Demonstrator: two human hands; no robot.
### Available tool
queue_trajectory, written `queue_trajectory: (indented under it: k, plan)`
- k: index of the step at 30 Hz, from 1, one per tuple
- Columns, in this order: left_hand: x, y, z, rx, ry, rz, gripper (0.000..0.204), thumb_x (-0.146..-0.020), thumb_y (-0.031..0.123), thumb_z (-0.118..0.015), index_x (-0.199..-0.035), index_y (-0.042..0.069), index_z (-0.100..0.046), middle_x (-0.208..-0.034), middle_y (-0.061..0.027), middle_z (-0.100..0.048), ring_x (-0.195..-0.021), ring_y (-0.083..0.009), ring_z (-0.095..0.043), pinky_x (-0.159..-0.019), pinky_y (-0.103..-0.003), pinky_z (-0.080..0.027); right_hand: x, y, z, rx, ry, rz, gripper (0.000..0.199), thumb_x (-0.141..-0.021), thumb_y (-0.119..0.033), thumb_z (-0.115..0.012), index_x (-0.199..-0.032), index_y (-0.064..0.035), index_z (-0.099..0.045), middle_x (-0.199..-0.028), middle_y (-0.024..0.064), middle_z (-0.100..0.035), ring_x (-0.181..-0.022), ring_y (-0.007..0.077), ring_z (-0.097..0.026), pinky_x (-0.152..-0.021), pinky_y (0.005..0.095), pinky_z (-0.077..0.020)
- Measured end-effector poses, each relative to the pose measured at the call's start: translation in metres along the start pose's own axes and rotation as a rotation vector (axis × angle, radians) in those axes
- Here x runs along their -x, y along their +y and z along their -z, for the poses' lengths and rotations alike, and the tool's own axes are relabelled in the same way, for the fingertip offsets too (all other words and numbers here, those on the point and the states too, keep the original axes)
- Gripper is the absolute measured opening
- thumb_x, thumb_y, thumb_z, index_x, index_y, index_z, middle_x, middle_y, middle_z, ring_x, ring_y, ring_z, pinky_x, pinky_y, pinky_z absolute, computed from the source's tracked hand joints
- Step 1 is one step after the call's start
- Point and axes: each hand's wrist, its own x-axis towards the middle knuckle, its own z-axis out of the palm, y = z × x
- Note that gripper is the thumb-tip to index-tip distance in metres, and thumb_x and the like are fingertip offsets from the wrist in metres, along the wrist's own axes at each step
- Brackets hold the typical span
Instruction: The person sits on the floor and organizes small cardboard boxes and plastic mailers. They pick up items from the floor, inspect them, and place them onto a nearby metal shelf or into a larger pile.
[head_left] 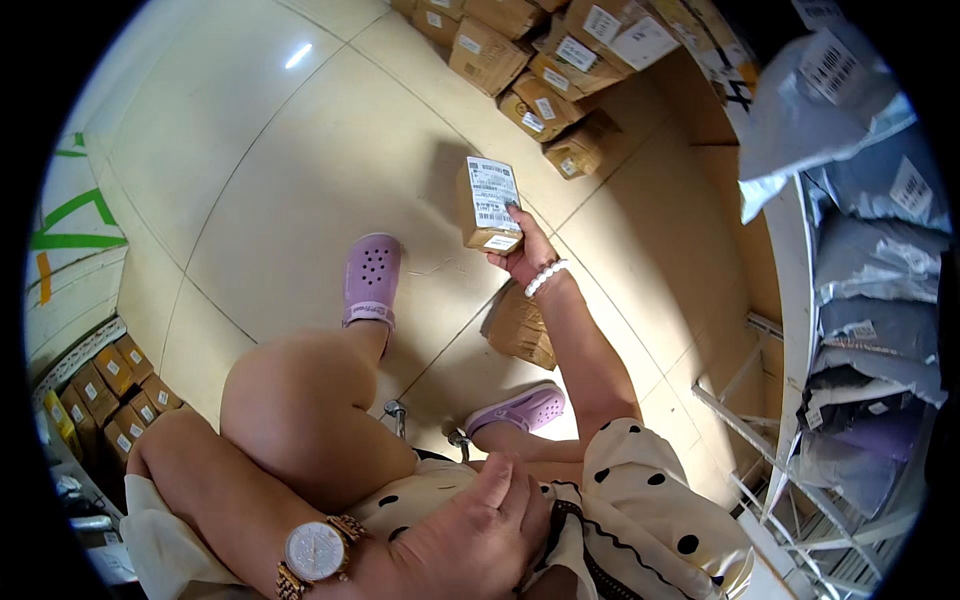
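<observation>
My right hand [524, 250] grips a small brown cardboard box [464, 210] near its lower end, above the tiled floor. A white printed label covers the box's upper face, and a smaller white label sits on its near end. White beads circle my right wrist. Close to my lap is my left hand [475, 535], its fingers curled in and thumb up, with nothing seen in it. A gold wristwatch [318, 552] is on that wrist. Below my right wrist, another brown parcel [522, 328] lies on the floor, partly hidden by my forearm.
Labelled cardboard boxes [490, 58] are piled at the far side. Grey plastic mailing bags [870, 250] fill a rack on the right, above white metal bars [745, 425]. Small boxes [98, 390] stand in a container at left. My feet wear purple clogs [372, 275].
</observation>
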Motion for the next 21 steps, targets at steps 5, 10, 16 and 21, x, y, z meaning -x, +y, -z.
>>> queue_trajectory:
  k: [5,10,16,21]
  plan:
    - [-0.008,0.004,0.002,-0.01,0.003,-0.001,0.027,-0.078,0.022,-0.049,-0.095,0.002,-0.058,-0.093,-0.0113,-0.057,-0.096,-0.029,-0.055,-0.09,-0.037,-0.041,0.02,0.025,0.035,-0.116,0.077,0.128,0.036,-0.088,-0.038,-0.058,-0.111,-0.0106,-0.055,-0.097,0.0037,-0.065,-0.079,0.0177,-0.059,-0.064,0.0311,-0.0469]
    - [-0.009,0.003,-0.007,-0.052,0.0,-0.004,0.026,-0.078,0.023,-0.05,-0.092,0.002,-0.058,-0.09,-0.0113,-0.057,-0.095,-0.0291,-0.055,-0.09,-0.037,-0.041,0.029,0.017,0.079,-0.332,0.343,0.455,0.032,-0.09,-0.039,-0.056,-0.11,-0.0139,-0.054,-0.093,0.0035,-0.064,-0.076,0.0196,-0.06,-0.058,0.0338,-0.0466]
    - [-0.016,-0.008,0.004,-0.068,-0.057,0.007,0.025,-0.079,0.021,-0.05,-0.093,0.002,-0.059,-0.089,-0.0107,-0.058,-0.094,-0.0267,-0.056,-0.091,-0.035,-0.039,-0.007,-0.078,0.093,-0.36,0.366,0.718,0.034,-0.09,-0.043,-0.052,-0.108,-0.0142,-0.054,-0.09,0.0043,-0.063,-0.077,0.0206,-0.059,-0.065,0.0354,-0.0455]
    - [-0.018,-0.005,-0.027,-0.09,0.053,0.042,0.026,-0.08,0.021,-0.049,-0.094,0.002,-0.06,-0.091,-0.0097,-0.059,-0.094,-0.0254,-0.056,-0.09,-0.035,-0.039,-0.077,-0.133,0.105,0.565,0.831,0.509,0.053,-0.084,-0.051,-0.052,-0.114,-0.0067,-0.059,-0.114,0.0112,-0.061,-0.101,0.0234,-0.057,-0.083,0.0408,-0.0425]
